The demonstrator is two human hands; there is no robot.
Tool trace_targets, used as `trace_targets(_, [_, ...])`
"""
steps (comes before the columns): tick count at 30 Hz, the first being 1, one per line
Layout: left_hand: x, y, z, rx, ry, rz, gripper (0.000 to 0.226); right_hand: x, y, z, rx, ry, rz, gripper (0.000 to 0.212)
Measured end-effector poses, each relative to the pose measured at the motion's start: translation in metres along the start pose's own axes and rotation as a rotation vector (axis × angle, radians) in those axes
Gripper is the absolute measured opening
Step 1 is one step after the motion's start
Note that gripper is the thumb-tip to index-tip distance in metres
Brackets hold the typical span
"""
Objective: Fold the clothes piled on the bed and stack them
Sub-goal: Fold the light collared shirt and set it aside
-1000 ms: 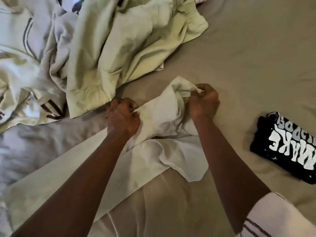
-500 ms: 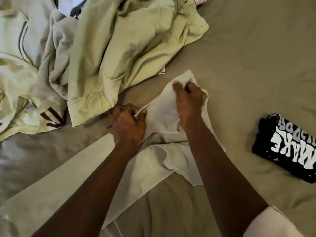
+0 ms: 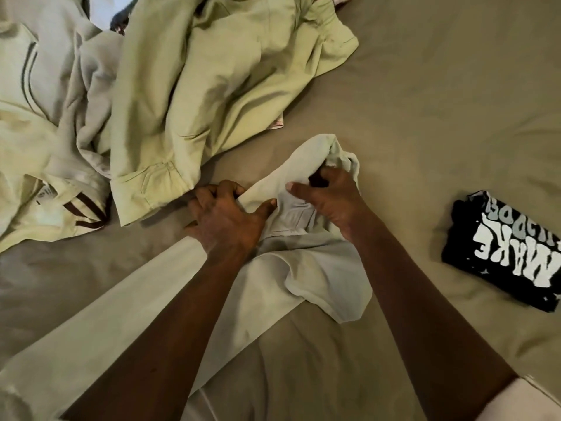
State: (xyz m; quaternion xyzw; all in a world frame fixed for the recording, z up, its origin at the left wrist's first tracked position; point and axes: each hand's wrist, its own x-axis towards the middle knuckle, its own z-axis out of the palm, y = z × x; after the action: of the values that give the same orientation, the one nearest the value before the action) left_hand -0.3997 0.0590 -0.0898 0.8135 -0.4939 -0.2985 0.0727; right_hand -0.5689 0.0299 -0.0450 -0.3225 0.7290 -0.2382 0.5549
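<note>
A pale cream garment (image 3: 321,278) lies across the middle of the bed, stretching down to the lower left. My left hand (image 3: 226,218) grips its upper edge between thumb and curled fingers. Just to the right, my right hand (image 3: 326,197) clutches a bunched fold of the same garment. A heap of unfolded clothes fills the upper left: a light green garment (image 3: 194,86) on top and a cream one with dark stripes (image 3: 45,165) beside it. A folded black T-shirt with white lettering (image 3: 504,253) sits alone at the right.
The olive bedsheet (image 3: 440,101) spreads bare across the upper right and between the black T-shirt and my hands. A bit of patterned pink fabric (image 3: 277,124) peeks from under the green garment.
My right hand has let go of the garment's far corner, come back toward my left hand, and now grips a bunched fold. My left hand has kept its hold in the same place.
</note>
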Motion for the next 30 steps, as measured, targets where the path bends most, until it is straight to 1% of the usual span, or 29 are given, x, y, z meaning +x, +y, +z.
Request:
trace_targets(1, [-0.002,0.000,0.000,0.004,-0.002,0.004,0.063,0.001,0.003,-0.001,-0.018,0.046,0.009,0.024])
trace_targets(2, [-0.002,0.000,0.000,0.005,-0.005,0.006,0.066,0.002,0.007,-0.004,0.008,0.096,0.043,0.016])
trace_targets(3, [-0.002,0.000,0.000,0.002,-0.009,0.008,0.068,0.001,0.010,-0.005,0.069,0.130,0.085,0.014])
trace_targets(5, [-0.003,0.002,-0.001,-0.002,-0.016,0.003,0.070,-0.004,0.017,-0.008,0.211,0.122,0.161,0.026])
trace_targets(6, [-0.003,0.002,-0.001,0.001,-0.020,-0.002,0.071,-0.008,0.020,-0.007,0.256,0.082,0.178,0.038])
trace_targets(7, [-0.002,0.003,-0.001,0.006,-0.025,-0.009,0.072,-0.014,0.023,-0.006,0.269,0.036,0.184,0.051])
trace_targets(8, [-0.002,0.003,-0.002,0.010,-0.033,-0.018,0.072,-0.018,0.027,-0.004,0.265,0.007,0.182,0.058])
trace_targets(9, [-0.002,0.005,-0.002,0.012,-0.040,-0.025,0.072,-0.022,0.031,-0.004,0.272,0.002,0.174,0.058])
trace_targets(12, [0.001,0.006,-0.003,0.016,-0.064,-0.046,0.072,-0.036,0.038,-0.010,0.408,0.063,0.172,0.040])
trace_targets(13, [0.002,0.006,-0.003,0.024,-0.074,-0.050,0.074,-0.042,0.040,-0.016,0.407,0.084,0.193,0.037])
trace_targets(14, [0.003,0.007,-0.003,0.036,-0.084,-0.051,0.076,-0.051,0.043,-0.024,0.351,0.077,0.227,0.037])
trace_targets(15, [0.003,0.007,-0.002,0.049,-0.092,-0.051,0.077,-0.060,0.046,-0.032,0.232,0.028,0.275,0.038])
trace_targets(17, [0.003,0.010,-0.002,0.072,-0.099,-0.051,0.079,-0.077,0.047,-0.043,-0.138,-0.146,0.350,0.039])
trace_targets(18, [0.003,0.011,-0.002,0.078,-0.102,-0.054,0.080,-0.079,0.045,-0.046,-0.308,-0.146,0.337,0.039])
trace_targets(19, [0.003,0.012,-0.002,0.083,-0.103,-0.055,0.082,-0.075,0.040,-0.048,-0.416,-0.052,0.283,0.043])
trace_targets(20, [0.003,0.013,-0.001,0.087,-0.102,-0.055,0.083,-0.068,0.031,-0.049,-0.449,0.087,0.223,0.049])
trace_targets(21, [0.002,0.014,-0.001,0.094,-0.098,-0.055,0.083,-0.056,0.021,-0.048,-0.387,0.222,0.178,0.054])
trace_targets(22, [0.002,0.014,0.000,0.101,-0.092,-0.052,0.083,-0.041,0.011,-0.047,-0.272,0.291,0.154,0.059])
trace_targets(23, [0.002,0.013,0.001,0.108,-0.083,-0.048,0.083,-0.026,0.001,-0.044,-0.154,0.298,0.168,0.066])
trace_targets(24, [0.002,0.013,0.002,0.113,-0.074,-0.042,0.082,-0.009,-0.007,-0.039,-0.072,0.271,0.209,0.070])
trace_targets(25, [0.002,0.012,0.003,0.114,-0.064,-0.038,0.082,0.006,-0.011,-0.034,-0.041,0.230,0.230,0.067])
trace_targets(27, [0.001,0.012,0.004,0.112,-0.046,-0.030,0.080,0.027,-0.013,-0.029,0.006,0.195,0.192,0.046])
trace_targets(28, [0.000,0.012,0.005,0.112,-0.041,-0.029,0.080,0.033,-0.015,-0.028,0.078,0.195,0.179,0.037])
trace_targets(30, [-0.001,0.015,0.006,0.112,-0.032,-0.031,0.078,0.044,-0.015,-0.037,0.350,0.198,0.237,0.026])
